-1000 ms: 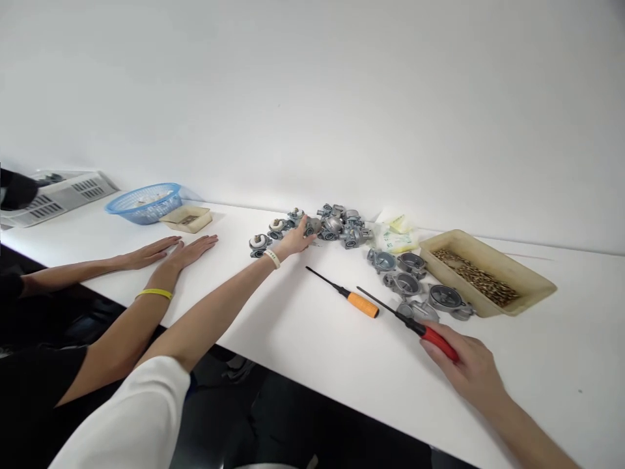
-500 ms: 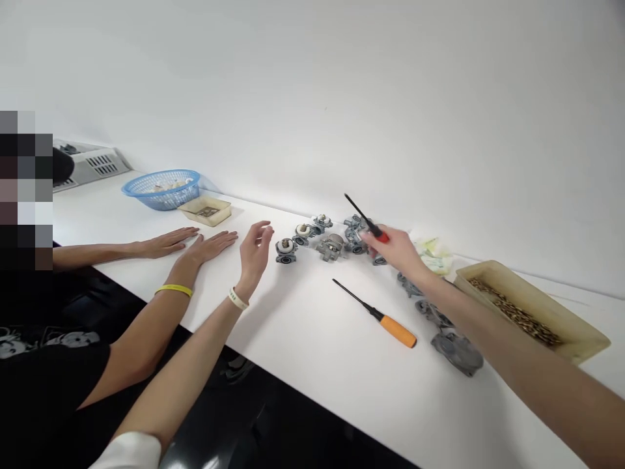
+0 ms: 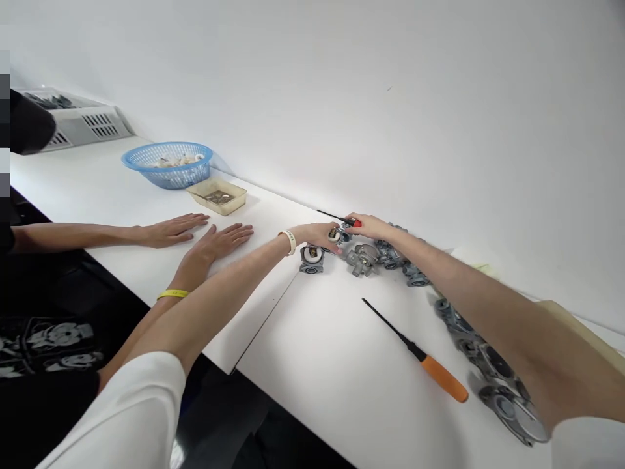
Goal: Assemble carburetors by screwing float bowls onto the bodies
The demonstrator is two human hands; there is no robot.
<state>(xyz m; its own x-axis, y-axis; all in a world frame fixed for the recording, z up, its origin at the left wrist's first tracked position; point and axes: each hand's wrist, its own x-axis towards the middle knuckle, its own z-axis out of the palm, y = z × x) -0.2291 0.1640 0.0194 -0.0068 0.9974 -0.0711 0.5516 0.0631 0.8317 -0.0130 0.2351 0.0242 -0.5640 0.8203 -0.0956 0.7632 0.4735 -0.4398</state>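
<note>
My left hand (image 3: 319,236), with a white wristband, has its fingers curved around a metal part with a white ring (image 3: 334,234). Close beside it on the right, my right hand (image 3: 367,225) grips a red-handled screwdriver (image 3: 355,223), its dark shaft pointing left. Another metal part with a white ring (image 3: 311,259) stands just below my left hand. A lone metal part (image 3: 362,260) sits under my right wrist. Nearer the table's front edge lies an orange-handled screwdriver (image 3: 442,378).
Several grey metal parts (image 3: 512,412) run along my right forearm. A pale tray (image 3: 581,326) is partly hidden behind that arm. Left are a blue basket (image 3: 170,176), a small tray (image 3: 229,205), a grey crate (image 3: 100,124) and another person's two hands (image 3: 227,240) flat on the table.
My left hand has moved right and closed on a ringed metal part. My right hand has lowered toward it with the red screwdriver, whose shaft now lies flatter. The view has shifted.
</note>
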